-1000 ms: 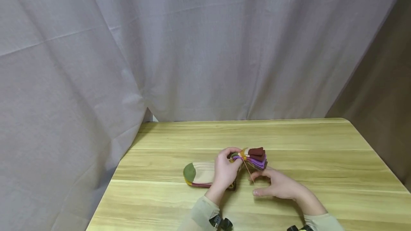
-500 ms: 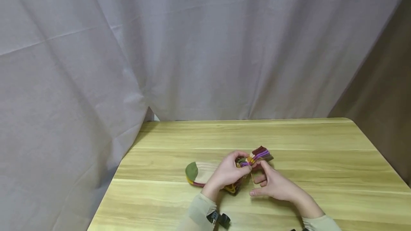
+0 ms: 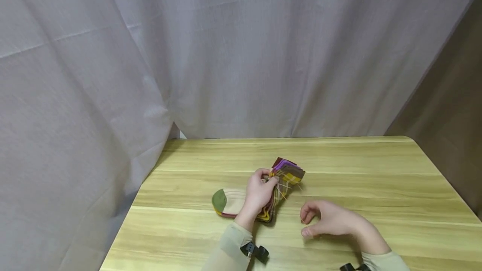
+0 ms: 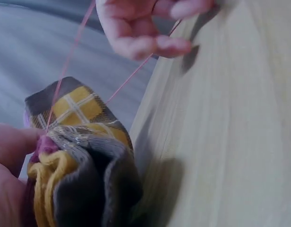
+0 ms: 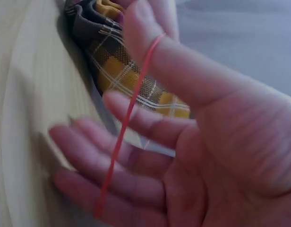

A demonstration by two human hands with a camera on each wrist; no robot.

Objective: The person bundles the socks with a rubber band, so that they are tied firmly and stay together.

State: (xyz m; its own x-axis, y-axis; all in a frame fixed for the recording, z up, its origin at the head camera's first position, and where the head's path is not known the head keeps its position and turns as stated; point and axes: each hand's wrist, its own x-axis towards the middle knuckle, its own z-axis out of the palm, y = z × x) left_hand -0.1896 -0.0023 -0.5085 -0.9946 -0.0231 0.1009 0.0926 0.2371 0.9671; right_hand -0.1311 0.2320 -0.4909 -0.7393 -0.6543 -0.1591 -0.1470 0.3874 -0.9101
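A folded bundle of ribbed and plaid socks point(image 3: 290, 172) in brown, purple, maroon and mustard rises off the table, and my left hand point(image 3: 260, 193) grips it near the cuffs. The cream foot with a green toe point(image 3: 227, 200) lies to the left, partly behind that wrist. My right hand point(image 3: 331, 218) is apart from the socks, to their right, thumb and fingers spread. A thin red rubber band point(image 5: 129, 113) is looped over its thumb and stretched across its fingers. In the left wrist view, pinkish strands point(image 4: 131, 79) run between the socks and the right hand.
The wood-grain table point(image 3: 376, 179) extends around both hands. A grey curtain point(image 3: 241, 62) hangs along its back edge and left side. Dark wrist cameras point(image 3: 255, 251) are strapped over the light sleeves.
My right hand went up to the band by the cuffs, then drew back to the right. The cuffs turned upward and fanned out, plaid side showing. My left hand kept hold, shifting slightly left.
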